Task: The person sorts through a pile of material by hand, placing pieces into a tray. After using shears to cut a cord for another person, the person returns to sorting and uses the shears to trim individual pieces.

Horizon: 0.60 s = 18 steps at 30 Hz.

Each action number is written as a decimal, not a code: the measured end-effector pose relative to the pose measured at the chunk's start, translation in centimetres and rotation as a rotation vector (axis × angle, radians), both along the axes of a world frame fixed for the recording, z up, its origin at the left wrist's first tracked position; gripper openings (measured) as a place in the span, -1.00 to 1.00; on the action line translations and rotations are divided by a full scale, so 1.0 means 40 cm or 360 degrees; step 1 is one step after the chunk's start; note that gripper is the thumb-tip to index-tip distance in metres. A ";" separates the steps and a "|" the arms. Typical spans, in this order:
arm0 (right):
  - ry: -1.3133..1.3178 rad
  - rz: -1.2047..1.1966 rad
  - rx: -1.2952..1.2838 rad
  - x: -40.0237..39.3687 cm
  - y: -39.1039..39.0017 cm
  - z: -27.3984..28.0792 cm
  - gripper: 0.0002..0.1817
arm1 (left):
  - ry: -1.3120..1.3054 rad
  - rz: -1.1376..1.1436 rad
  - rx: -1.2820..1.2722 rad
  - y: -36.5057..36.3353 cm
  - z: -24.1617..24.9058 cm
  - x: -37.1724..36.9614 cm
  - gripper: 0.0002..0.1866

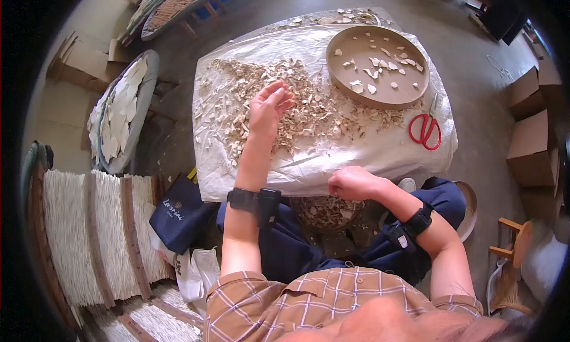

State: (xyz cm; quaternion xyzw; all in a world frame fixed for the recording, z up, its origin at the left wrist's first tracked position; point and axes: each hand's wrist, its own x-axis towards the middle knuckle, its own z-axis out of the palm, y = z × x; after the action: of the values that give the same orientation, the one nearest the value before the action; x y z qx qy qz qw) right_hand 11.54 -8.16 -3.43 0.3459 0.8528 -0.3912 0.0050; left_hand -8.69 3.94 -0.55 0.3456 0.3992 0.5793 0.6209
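My left hand [272,107] is over a spread heap of pale dried flakes and chips [309,107] on the white-covered table [297,170]. Its fingers are curled towards the thumb; whatever is between them is too small to make out. My right hand [353,183] is closed at the table's near edge, its fingertips turned down and hidden. Below it, between my knees, a container of similar pieces [332,214] is partly covered by the table edge. A round brown tray [338,84] holds several larger pale pieces. Red-handled scissors [425,131] lie at the table's right side.
At left stand racks of stacked white sheets [71,235] and a round tray of pale sheets [122,116]. A dark blue bag [181,214] is beside my left leg. Cardboard boxes [528,146] and a small wooden stool [521,244] stand on the right.
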 end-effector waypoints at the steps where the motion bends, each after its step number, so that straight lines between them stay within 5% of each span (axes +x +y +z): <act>1: -0.0014 -0.0001 0.0006 0.003 -0.002 0.001 -0.84 | 0.0005 0.0005 0.0006 -0.003 -0.010 -0.013 -0.80; 5: -0.0024 -0.0028 0.0058 0.014 -0.009 -0.029 -0.84 | 0.0504 -0.0089 -0.0120 -0.034 -0.027 -0.016 -0.81; 8: -0.0066 -0.0040 0.0060 0.012 -0.011 -0.021 -0.83 | 0.1748 -0.0290 0.0315 -0.042 -0.074 -0.008 -0.80; 9: -0.0065 -0.0035 0.0066 0.011 -0.011 -0.020 -0.83 | 0.1749 -0.0282 0.0318 -0.041 -0.093 -0.003 -0.80; 11: -0.0085 -0.0064 0.0066 0.012 -0.011 -0.020 -0.82 | 0.2438 -0.0148 0.0615 -0.037 -0.127 0.009 -0.83; 18: -0.0048 -0.0103 0.0233 0.041 -0.017 -0.019 -0.83 | 0.2636 -0.0014 0.0544 -0.019 -0.149 0.068 -0.81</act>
State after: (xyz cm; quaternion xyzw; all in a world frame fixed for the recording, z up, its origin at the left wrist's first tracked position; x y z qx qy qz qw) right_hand 13.20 -8.82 -4.20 0.3785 0.8674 -0.3224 -0.0200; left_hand -5.99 3.19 -6.50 0.7493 0.6309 0.1890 0.0691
